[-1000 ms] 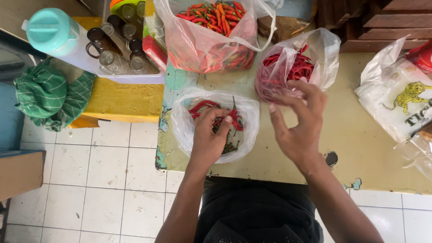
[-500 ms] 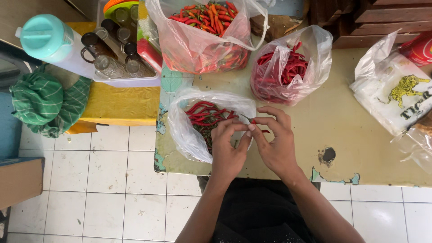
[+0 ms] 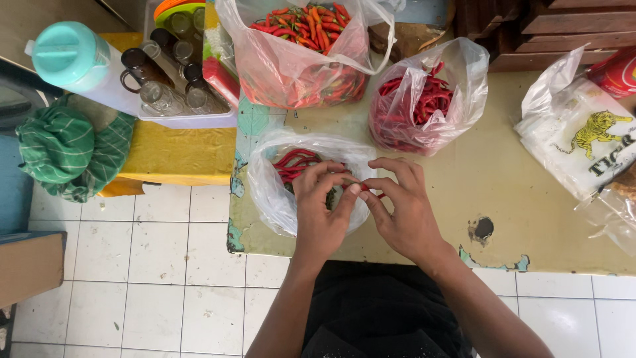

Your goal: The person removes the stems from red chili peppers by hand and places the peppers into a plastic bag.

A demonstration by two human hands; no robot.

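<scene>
My left hand [image 3: 322, 209] and my right hand [image 3: 405, 209] meet over a small clear plastic bag [image 3: 268, 192] that holds red chilies and green stems. Together the fingertips of both hands pinch one small red chili [image 3: 364, 188]. The bag lies open near the table's front left corner. Beyond it stand a large clear bag of red and orange chilies [image 3: 301, 50] and a second bag of dark red chilies [image 3: 424, 99].
The beige table [image 3: 503, 172] has chipped paint. White plastic bags [image 3: 583, 132] lie at the right. At the left, a tray of glasses [image 3: 175, 93] sits on a yellow stand, with a teal-lidded jug [image 3: 69, 56] and a green cloth [image 3: 66, 152]. White tiled floor below.
My right hand came back from the dark red chili bag to meet my left hand over the small bag. Both hands now pinch one chili between them.
</scene>
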